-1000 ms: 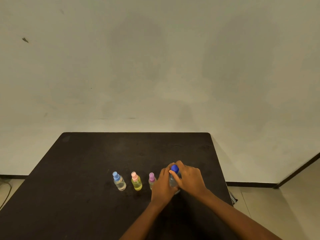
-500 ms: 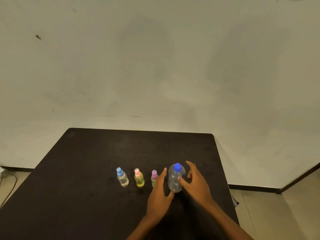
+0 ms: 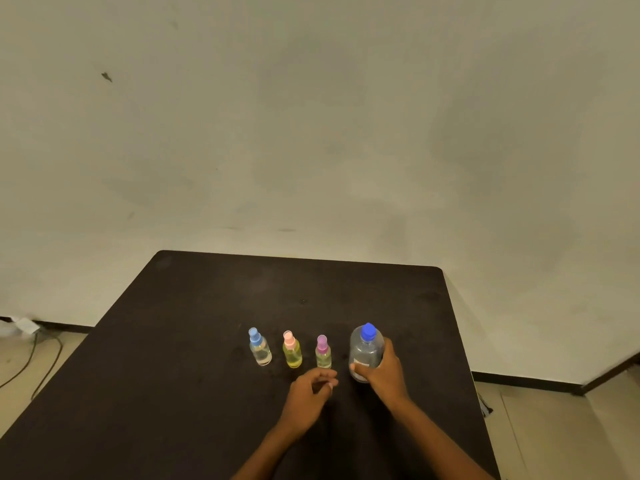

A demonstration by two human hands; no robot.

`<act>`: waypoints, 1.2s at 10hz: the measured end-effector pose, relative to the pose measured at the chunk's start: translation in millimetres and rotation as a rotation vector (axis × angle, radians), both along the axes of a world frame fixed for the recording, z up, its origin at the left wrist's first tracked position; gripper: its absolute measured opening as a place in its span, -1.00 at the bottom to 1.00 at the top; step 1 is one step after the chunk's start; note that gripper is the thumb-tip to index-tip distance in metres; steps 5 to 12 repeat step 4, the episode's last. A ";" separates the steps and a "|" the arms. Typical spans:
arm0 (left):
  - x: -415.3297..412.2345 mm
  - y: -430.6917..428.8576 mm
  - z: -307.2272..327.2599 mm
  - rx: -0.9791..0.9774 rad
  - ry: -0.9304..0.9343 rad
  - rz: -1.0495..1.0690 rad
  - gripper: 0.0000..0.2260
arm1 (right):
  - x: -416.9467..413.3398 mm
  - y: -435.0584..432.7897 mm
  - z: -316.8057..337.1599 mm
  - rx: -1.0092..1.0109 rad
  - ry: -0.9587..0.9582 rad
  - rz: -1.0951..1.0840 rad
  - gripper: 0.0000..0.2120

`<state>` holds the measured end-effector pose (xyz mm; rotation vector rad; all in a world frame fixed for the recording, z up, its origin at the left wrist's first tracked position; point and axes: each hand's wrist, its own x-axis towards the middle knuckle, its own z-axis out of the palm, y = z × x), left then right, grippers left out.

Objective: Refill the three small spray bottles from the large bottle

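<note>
Three small spray bottles stand in a row on the black table (image 3: 194,341): a blue-capped clear one (image 3: 259,348), a pink-capped yellow one (image 3: 292,350) and a purple-capped one (image 3: 322,353). To their right stands the large clear bottle (image 3: 363,351) with its blue cap on. My right hand (image 3: 386,370) grips the large bottle's lower body from the right. Just in front of the purple-capped bottle hovers my left hand (image 3: 311,393), fingers loosely curled and holding nothing.
The table's right edge (image 3: 460,341) runs close to the large bottle. A pale wall stands behind the table. Cables (image 3: 38,355) lie on the floor at the left.
My left hand has drawn back from the large bottle toward me and curled loosely. My right hand has closed round the bottle's lower body. The camera has tilted slightly.
</note>
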<state>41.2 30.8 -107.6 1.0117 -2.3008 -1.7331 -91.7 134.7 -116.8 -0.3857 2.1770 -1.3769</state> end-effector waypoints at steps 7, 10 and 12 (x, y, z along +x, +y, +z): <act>5.1 -14.4 21.4 0.002 0.057 -0.020 -0.83 | 12.1 11.3 -0.3 0.144 -0.015 -0.318 -0.19; 5.1 -14.4 21.4 0.002 0.057 -0.020 -0.83 | 12.1 11.3 -0.3 0.144 -0.015 -0.318 -0.19; 5.1 -14.4 21.4 0.002 0.057 -0.020 -0.83 | 12.1 11.3 -0.3 0.144 -0.015 -0.318 -0.19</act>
